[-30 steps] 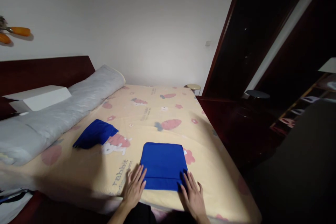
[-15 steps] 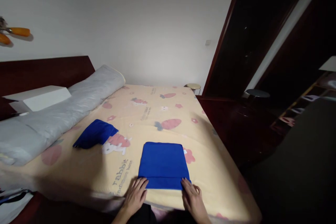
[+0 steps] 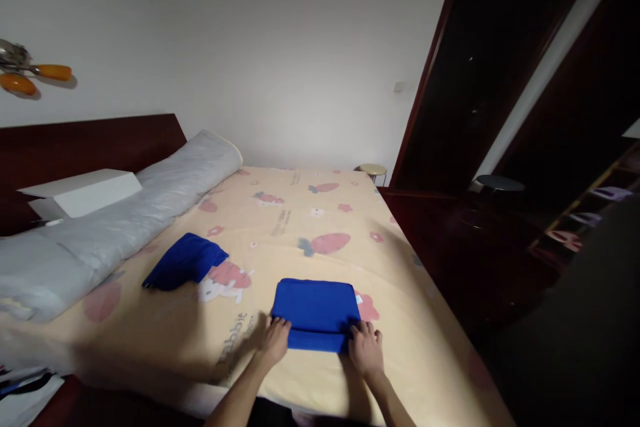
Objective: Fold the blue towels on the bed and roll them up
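A blue folded cloth (image 3: pixel 317 303) lies on the bed in front of me, its near edge turned up into a band. My left hand (image 3: pixel 276 339) grips the near left corner, fingers curled over the fabric. At the near right corner, my right hand (image 3: pixel 366 349) is closed on the cloth in the same way. A small pale tag shows at the cloth's right side. Farther left, apart from both hands, sits a second blue cloth bundle (image 3: pixel 185 261), loosely heaped.
The bed's yellow patterned sheet (image 3: pixel 280 253) spreads around the cloth. Along the headboard (image 3: pixel 90 147) lies a long grey roll (image 3: pixel 165 187) with an open white box (image 3: pixel 95 192) on it. Stools (image 3: pixel 373 169) stand beyond the bed, and shelves (image 3: pixel 590 213) are at right.
Both hands have gone from lying flat on the near corners to gripping them. The near edge has moved away from me, and the cloth is now shorter front to back.
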`<state>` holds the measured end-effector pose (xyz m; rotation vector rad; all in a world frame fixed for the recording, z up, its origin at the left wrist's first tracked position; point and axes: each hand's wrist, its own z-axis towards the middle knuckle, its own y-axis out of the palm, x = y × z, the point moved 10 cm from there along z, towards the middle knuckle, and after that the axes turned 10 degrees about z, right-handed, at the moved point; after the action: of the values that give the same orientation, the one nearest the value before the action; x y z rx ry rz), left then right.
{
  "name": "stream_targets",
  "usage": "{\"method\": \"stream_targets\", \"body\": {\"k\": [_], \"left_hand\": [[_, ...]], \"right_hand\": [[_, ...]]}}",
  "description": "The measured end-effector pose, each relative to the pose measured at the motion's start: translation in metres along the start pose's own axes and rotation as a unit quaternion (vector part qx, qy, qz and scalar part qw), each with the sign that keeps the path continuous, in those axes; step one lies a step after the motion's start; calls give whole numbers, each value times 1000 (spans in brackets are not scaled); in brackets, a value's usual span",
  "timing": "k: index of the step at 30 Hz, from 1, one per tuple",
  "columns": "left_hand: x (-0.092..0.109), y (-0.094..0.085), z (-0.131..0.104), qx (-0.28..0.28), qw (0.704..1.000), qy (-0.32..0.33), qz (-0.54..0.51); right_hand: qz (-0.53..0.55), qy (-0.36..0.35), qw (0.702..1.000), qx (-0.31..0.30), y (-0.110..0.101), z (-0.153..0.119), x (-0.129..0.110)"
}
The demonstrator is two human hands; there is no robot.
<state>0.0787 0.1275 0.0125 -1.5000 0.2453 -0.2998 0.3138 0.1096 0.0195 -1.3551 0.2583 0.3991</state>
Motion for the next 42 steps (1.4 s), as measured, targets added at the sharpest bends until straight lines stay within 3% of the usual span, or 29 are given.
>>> {"method": "stream_targets", "body": {"k": [4,6,8,12,14,16,19,21,23,27,29,31,34,36,38,42], "left_hand": [[58,10,1,35,998,42,-17],[64,15,-4,56,997,44,-20],[45,15,-13,94,995,36,-7],[-27,7,-30,156,987,-25,41],[-44,4,-32,164,984,-60,43],[-31,1,-28,171,983,-56,23],[26,0,-12,164,986,30,-20],[51,4,-5,144,986,81,-25],[45,7,-3,119,989,85,-7],[-17,0,-11,111,993,8,43],[-28,-11,-16,134,989,-26,56],[-7,-17,-18,149,987,-14,55],[54,-15,-18,138,987,69,38],[78,-10,-22,120,986,115,30],[75,-5,-28,101,985,135,28],[27,4,-41,63,988,135,30]], "right_hand": [[52,-81,995,-29,31,-7,-58],[85,-127,987,-56,45,-13,-73],[76,-128,988,-48,47,-15,-55],[3,-73,997,29,25,-17,21],[-16,-54,997,56,15,-17,37],[-11,-57,996,65,15,-16,22],[33,-129,991,17,34,-11,-39],[51,-161,985,-19,46,-9,-61],[37,-127,991,-13,45,-8,-41],[-28,-14,998,59,11,-23,56],[-41,3,996,84,-3,-33,79],[-31,-13,995,92,-7,-38,65],[5,-109,993,51,11,-38,2],[16,-173,985,15,27,-39,-32],[13,-206,978,6,34,-43,-37],[-13,-219,975,30,30,-52,1]]}}
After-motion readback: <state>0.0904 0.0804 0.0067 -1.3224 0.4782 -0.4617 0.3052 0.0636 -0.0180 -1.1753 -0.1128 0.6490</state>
